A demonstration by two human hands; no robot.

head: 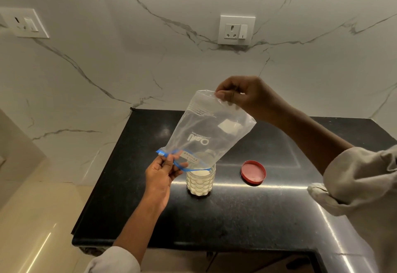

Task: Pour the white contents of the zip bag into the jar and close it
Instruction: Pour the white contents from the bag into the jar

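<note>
head view: marble wall (150, 68) with two sockets rises behind a black counter (214, 219), pale floor at left. bag (206, 130) hangs upside down, looking nearly empty, mouth over the jar (200, 181), which holds white powder near the counter's middle. right hand (242, 96) pinches the bag's upper corner; left hand (163, 171) pinches its blue zip edge. pouring seems about done; the red lid (253, 172), lying right of the jar, is not yet on.
</note>
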